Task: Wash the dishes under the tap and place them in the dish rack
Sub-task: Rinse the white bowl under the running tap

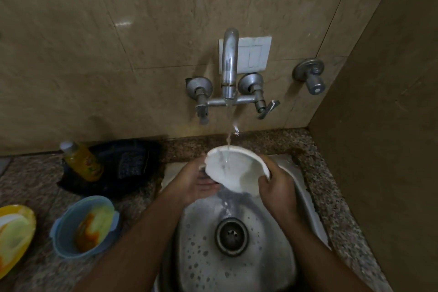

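Observation:
A white bowl (pixel 233 168) is held tilted over the steel sink (pixel 199 244), and water from the tap (pixel 229 64) runs into it and spills down toward the drain (pixel 231 236). My right hand (pixel 276 193) grips the bowl's right rim. My left hand (pixel 196 184) is at the bowl's left underside, palm up, fingers touching it. On the counter to the left stand a dirty blue bowl (pixel 86 226) and a dirty yellow plate (pixel 14 234), both with food residue. No dish rack is in view.
A yellow bottle (pixel 81 160) stands on a dark cloth (pixel 123 166) behind the blue bowl. The tap's lever handles (pixel 267 108) and a separate wall valve (pixel 310 76) stick out from the tiled wall. A side wall (pixel 379 149) closes the right.

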`<state>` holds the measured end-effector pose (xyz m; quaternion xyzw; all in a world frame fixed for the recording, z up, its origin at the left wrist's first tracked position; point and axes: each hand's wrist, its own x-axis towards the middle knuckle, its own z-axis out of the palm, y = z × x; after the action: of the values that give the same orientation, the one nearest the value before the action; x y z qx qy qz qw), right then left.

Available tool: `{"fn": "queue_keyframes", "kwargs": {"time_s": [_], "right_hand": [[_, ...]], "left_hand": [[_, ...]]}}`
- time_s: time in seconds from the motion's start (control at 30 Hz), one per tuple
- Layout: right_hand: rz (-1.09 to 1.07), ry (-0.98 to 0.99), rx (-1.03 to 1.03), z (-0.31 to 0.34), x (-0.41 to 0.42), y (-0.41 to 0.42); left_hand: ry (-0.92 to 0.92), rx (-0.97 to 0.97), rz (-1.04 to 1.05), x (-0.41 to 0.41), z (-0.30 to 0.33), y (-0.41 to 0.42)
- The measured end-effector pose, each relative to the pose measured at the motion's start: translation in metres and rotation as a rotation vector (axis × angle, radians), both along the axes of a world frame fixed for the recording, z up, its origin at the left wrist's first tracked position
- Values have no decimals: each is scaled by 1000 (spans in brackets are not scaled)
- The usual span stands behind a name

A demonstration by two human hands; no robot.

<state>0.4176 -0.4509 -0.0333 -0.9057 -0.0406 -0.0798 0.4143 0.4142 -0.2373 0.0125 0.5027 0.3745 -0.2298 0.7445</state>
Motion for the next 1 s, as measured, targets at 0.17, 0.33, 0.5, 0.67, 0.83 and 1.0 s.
{"fn": "queue_keyframes", "kwargs": {"time_s": [0.17,0.33,0.5,0.67,0.83,1.0], "right_hand": [[174,-188,-39,-22,-15,0],[362,-244,-108,-36,-21,-9],[485,-159,-59,-23,-22,-11],[337,-194,-269,0,7,24],[525,-250,-363,13,8,61],[137,-55,-36,5,33,59]], "left_hand": [[-49,-414,380,15,-7,-6],[-133,-330,309,11,-13,-11],[-285,-156,158,4,-21,-4],[-420,71,-26,8,-8,-15],[-506,434,164,8,-7,-41],[-439,941,138,2,-24,-35]]}}
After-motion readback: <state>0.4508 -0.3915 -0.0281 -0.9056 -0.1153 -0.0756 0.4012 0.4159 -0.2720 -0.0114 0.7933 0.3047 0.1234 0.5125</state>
